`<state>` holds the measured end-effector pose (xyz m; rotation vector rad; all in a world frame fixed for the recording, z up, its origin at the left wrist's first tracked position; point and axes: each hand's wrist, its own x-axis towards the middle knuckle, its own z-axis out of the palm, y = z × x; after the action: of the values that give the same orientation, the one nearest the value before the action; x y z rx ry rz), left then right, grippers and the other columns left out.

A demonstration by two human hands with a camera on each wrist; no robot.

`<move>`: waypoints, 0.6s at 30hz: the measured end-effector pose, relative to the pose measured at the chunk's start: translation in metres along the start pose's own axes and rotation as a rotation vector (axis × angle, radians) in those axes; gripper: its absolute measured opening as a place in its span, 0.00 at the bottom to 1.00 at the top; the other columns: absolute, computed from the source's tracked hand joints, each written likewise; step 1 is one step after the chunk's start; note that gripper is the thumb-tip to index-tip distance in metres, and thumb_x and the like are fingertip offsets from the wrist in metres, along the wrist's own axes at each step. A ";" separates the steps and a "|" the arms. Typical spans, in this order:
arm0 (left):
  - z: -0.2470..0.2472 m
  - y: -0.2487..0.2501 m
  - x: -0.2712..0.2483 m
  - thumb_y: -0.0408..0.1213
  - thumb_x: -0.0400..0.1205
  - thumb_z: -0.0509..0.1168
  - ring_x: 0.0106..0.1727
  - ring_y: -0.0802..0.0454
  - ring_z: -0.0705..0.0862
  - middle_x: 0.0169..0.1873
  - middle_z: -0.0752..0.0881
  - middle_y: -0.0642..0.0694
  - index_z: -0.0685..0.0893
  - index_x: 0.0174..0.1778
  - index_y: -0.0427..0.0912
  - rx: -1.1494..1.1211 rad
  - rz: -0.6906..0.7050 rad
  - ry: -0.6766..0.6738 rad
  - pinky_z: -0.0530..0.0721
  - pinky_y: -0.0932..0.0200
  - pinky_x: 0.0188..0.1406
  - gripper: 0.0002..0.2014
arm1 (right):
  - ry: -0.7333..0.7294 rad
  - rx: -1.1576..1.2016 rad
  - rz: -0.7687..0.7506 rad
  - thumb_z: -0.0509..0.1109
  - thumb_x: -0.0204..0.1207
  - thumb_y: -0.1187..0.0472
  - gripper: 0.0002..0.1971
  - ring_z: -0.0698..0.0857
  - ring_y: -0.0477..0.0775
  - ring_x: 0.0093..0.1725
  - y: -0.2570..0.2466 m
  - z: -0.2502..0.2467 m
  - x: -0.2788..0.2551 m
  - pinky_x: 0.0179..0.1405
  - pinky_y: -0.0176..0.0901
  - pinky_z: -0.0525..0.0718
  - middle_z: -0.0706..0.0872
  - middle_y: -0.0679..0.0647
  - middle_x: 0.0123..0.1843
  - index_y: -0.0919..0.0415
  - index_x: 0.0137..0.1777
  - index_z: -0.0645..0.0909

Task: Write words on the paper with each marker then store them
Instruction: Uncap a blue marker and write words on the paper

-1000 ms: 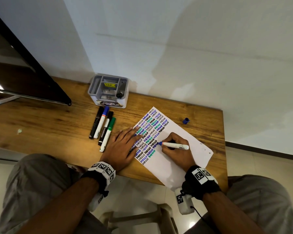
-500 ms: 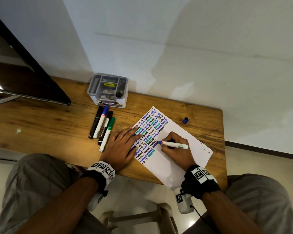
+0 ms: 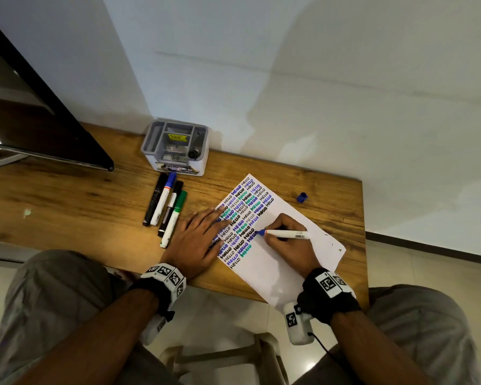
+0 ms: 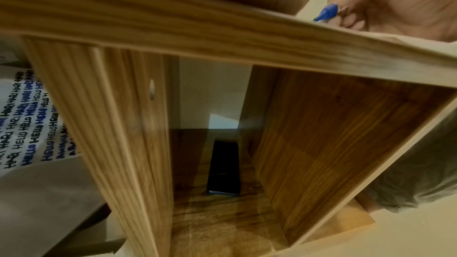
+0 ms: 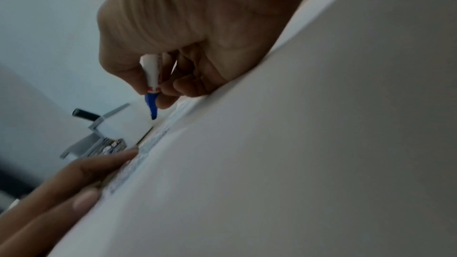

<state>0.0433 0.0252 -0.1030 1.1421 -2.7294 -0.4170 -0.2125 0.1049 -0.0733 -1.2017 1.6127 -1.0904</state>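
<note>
A white paper (image 3: 264, 266) covered with rows of HELLO lies tilted on the wooden desk (image 3: 67, 207). My right hand (image 3: 285, 240) grips an uncapped blue marker (image 3: 286, 233), whose tip (image 5: 153, 117) is at the paper beside the written rows. My left hand (image 3: 197, 240) lies flat, its straight fingers (image 5: 108, 160) pressing the paper's left edge. Its blue cap (image 3: 302, 197) sits on the desk past the paper's far corner. Several capped markers (image 3: 165, 208), black, blue and green, lie side by side left of the paper.
A grey desk organiser (image 3: 175, 147) stands at the wall behind the markers. A dark monitor (image 3: 39, 129) leans over the desk's left part. Under the desktop an open shelf holds a dark phone (image 4: 223, 169). A stool (image 3: 222, 359) stands between my knees.
The blue marker's tip has shifted slightly along the row of words on the paper. My left hand has stayed flat on the paper's edge.
</note>
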 end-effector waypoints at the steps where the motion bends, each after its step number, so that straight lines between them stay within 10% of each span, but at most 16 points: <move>1: 0.000 0.000 0.000 0.52 0.86 0.53 0.87 0.53 0.57 0.86 0.62 0.52 0.68 0.82 0.55 -0.004 -0.001 -0.001 0.53 0.45 0.84 0.25 | 0.011 0.048 0.025 0.76 0.77 0.74 0.05 0.89 0.45 0.45 -0.003 -0.003 0.001 0.42 0.34 0.85 0.91 0.54 0.45 0.67 0.43 0.83; 6: 0.000 0.000 0.000 0.53 0.87 0.52 0.87 0.54 0.56 0.86 0.61 0.53 0.67 0.82 0.56 -0.007 -0.007 -0.014 0.53 0.45 0.84 0.26 | 0.304 0.146 -0.115 0.69 0.85 0.69 0.03 0.85 0.40 0.35 -0.027 -0.034 0.018 0.35 0.31 0.80 0.88 0.60 0.42 0.67 0.56 0.81; 9: 0.000 0.000 0.000 0.54 0.87 0.51 0.87 0.54 0.56 0.86 0.61 0.53 0.67 0.82 0.56 -0.003 -0.004 -0.011 0.53 0.45 0.85 0.26 | 0.423 -0.108 -0.266 0.66 0.88 0.67 0.06 0.85 0.35 0.41 -0.033 -0.059 0.028 0.44 0.26 0.78 0.87 0.47 0.43 0.65 0.60 0.83; 18: 0.001 0.000 0.000 0.54 0.86 0.51 0.87 0.54 0.56 0.86 0.61 0.54 0.68 0.82 0.56 0.009 -0.006 -0.010 0.49 0.49 0.84 0.26 | 0.220 -0.450 -0.140 0.79 0.74 0.70 0.20 0.87 0.49 0.45 0.006 -0.066 0.064 0.44 0.21 0.79 0.87 0.55 0.48 0.56 0.64 0.82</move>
<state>0.0430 0.0257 -0.1041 1.1531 -2.7395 -0.4128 -0.2890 0.0541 -0.0684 -1.5464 2.0433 -1.0018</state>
